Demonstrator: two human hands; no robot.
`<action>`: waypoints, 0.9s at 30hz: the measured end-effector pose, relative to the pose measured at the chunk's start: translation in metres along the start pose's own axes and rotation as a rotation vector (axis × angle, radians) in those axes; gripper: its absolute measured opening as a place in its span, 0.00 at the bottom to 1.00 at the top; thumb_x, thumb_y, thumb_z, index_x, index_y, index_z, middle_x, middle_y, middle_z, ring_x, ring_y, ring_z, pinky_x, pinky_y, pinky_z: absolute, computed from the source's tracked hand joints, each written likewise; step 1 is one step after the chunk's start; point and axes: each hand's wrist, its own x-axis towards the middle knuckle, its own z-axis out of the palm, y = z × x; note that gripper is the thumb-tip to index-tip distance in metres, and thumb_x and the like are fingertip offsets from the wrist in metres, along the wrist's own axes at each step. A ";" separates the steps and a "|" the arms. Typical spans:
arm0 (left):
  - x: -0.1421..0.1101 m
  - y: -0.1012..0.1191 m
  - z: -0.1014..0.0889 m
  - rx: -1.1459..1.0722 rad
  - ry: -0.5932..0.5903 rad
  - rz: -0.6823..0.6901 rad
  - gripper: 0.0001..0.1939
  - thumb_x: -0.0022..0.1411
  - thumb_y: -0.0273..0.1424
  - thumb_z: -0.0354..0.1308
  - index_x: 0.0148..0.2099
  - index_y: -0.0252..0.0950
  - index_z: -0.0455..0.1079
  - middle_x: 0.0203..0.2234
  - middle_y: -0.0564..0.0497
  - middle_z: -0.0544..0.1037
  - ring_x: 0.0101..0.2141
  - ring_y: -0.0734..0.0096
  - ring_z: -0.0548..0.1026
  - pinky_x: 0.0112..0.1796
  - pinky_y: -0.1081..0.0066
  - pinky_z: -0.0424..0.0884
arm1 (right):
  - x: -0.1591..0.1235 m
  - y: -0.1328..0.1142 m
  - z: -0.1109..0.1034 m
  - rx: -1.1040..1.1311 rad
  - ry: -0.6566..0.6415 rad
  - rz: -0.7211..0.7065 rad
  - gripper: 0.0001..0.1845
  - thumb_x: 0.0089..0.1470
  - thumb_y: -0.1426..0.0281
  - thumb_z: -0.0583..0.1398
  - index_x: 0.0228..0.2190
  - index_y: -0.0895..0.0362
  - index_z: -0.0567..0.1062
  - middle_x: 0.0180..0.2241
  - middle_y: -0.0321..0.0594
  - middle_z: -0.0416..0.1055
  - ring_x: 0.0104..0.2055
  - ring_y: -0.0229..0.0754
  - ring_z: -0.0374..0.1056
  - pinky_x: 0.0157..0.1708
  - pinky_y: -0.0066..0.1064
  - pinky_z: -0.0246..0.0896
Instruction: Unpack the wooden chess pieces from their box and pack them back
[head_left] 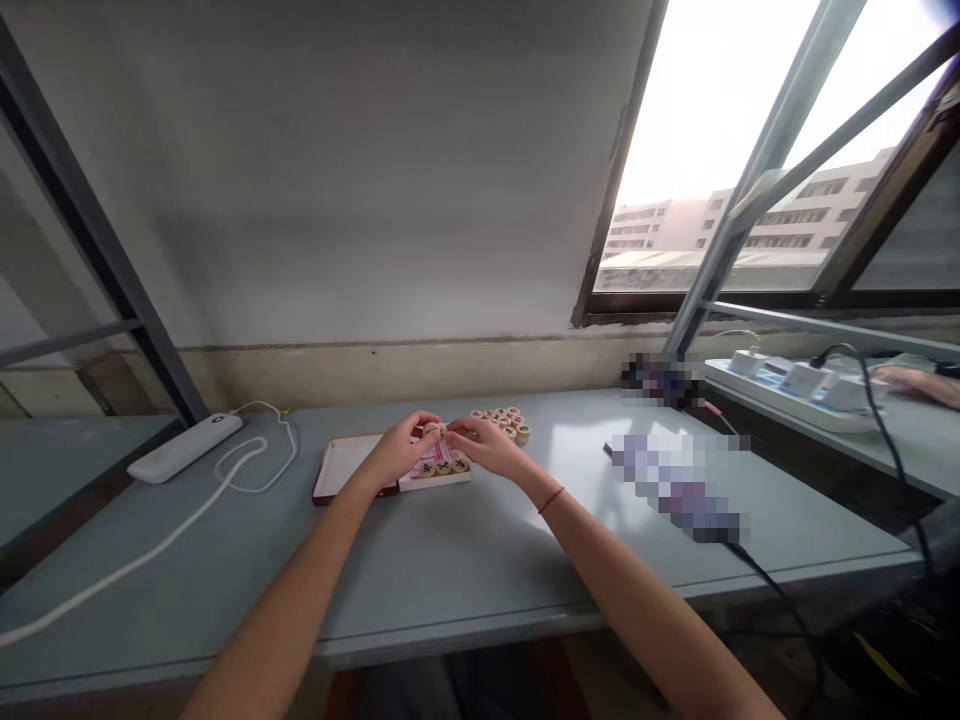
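While left fingers (429,424) and right fingers (450,431) pinch round pieces (433,429) above the box tray (435,481), three pieces (444,467) sit at its 6 o'clock; loose stack (510,424) on bench (420,560), tray's 2 o'clock.

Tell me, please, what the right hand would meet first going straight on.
The right hand would probably meet the round pieces at its fingertips, then the left hand, though depth is unclear.

Both the left hand (403,449) and the right hand (486,443) hold round pieces (435,430) over the open box (435,477), where three more line the near edge. Behind the right hand, a cluster of similar discs (511,424) sits on the desk (420,570).
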 end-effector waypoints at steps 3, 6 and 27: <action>0.001 0.000 0.015 -0.147 -0.010 -0.017 0.19 0.57 0.42 0.52 0.46 0.35 0.67 0.37 0.47 0.75 0.34 0.68 0.72 0.34 0.72 0.68 | 0.000 -0.001 -0.003 0.106 -0.055 -0.002 0.17 0.52 0.59 0.53 0.29 0.60 0.72 0.21 0.34 0.63 0.22 0.33 0.56 0.21 0.24 0.48; 0.002 -0.004 0.023 -0.220 0.036 -0.049 0.19 0.56 0.42 0.54 0.45 0.35 0.68 0.33 0.48 0.75 0.33 0.68 0.72 0.32 0.72 0.69 | 0.000 0.004 -0.014 0.083 -0.018 0.051 0.14 0.50 0.62 0.53 0.22 0.59 0.68 0.16 0.31 0.58 0.20 0.32 0.54 0.19 0.24 0.46; -0.009 0.006 0.030 0.137 0.040 0.067 0.22 0.60 0.42 0.51 0.53 0.38 0.66 0.38 0.48 0.77 0.36 0.65 0.75 0.39 0.69 0.69 | -0.007 0.012 -0.042 -0.014 -0.249 0.206 0.21 0.51 0.54 0.53 0.18 0.57 0.62 0.16 0.30 0.55 0.17 0.29 0.49 0.17 0.23 0.43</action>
